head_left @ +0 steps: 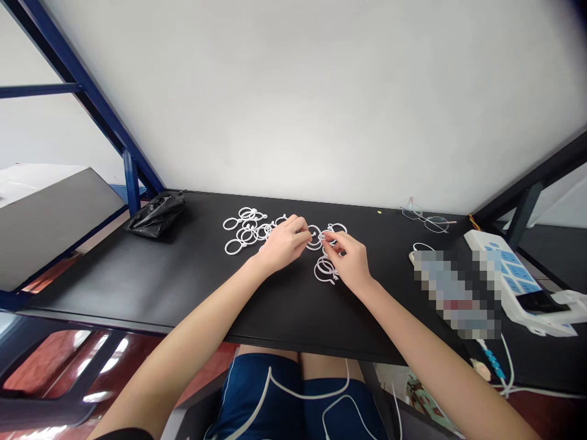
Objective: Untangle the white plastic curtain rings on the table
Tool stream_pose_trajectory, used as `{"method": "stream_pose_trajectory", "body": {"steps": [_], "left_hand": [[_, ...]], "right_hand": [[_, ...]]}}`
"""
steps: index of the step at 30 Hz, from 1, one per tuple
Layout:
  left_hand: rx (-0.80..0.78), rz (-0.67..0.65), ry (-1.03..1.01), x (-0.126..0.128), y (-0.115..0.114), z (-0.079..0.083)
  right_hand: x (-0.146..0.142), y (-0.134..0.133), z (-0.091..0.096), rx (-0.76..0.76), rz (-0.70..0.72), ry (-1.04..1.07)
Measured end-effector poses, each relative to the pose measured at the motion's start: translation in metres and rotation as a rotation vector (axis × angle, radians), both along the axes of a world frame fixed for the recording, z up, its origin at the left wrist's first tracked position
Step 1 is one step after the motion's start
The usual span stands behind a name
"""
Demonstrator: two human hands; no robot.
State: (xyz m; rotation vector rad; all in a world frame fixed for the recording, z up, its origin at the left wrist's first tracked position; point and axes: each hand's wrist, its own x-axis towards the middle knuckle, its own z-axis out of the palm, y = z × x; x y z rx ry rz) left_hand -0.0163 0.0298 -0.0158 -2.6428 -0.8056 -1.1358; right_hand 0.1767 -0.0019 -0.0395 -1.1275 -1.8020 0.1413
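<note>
Thin white rings with small knobs lie in two groups on the black table. The left group of rings [233, 247] overlaps in a loose pile, partly covered by my left hand [287, 243]. A smaller group of rings [324, 269] lies by my right hand [351, 256]. Between my hands is a white ring [313, 247], with the fingertips of both hands at its edges. My left fingers are curled together at its left side. Thumb and forefinger of my right hand pinch at its right side, where other rings overlap and partly hide the grip.
A black plastic bag [158, 215] sits at the table's back left. Eyeglasses [435, 223] lie near the wall at right. A blurred-out phone [454, 293] and a white power strip [513, 275] are further right. White cables hang over my lap.
</note>
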Motion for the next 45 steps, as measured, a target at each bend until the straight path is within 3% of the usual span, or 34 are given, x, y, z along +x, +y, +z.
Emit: {"method": "stream_pose_trajectory", "body": {"steps": [18,30,37,41,45], "left_hand": [[0.027,-0.03,-0.054,-0.001,0.0,0.002],[-0.042,0.053,-0.029,-0.004,0.002,0.001],[-0.203,0.038,0.03,-0.005,-0.003,0.006],[-0.341,0.01,0.075,-0.005,-0.002,0.001],[-0.331,0.028,0.102,-0.006,0.002,-0.004]], "right_hand": [[-0.004,-0.004,0.003,0.002,0.053,0.082],[-0.002,-0.004,0.004,0.012,0.068,0.044],[-0.001,-0.003,0.007,0.023,0.04,0.047],[0.0,-0.002,0.006,0.006,0.082,0.026],[0.001,-0.002,0.004,-0.008,0.113,0.022]]}}
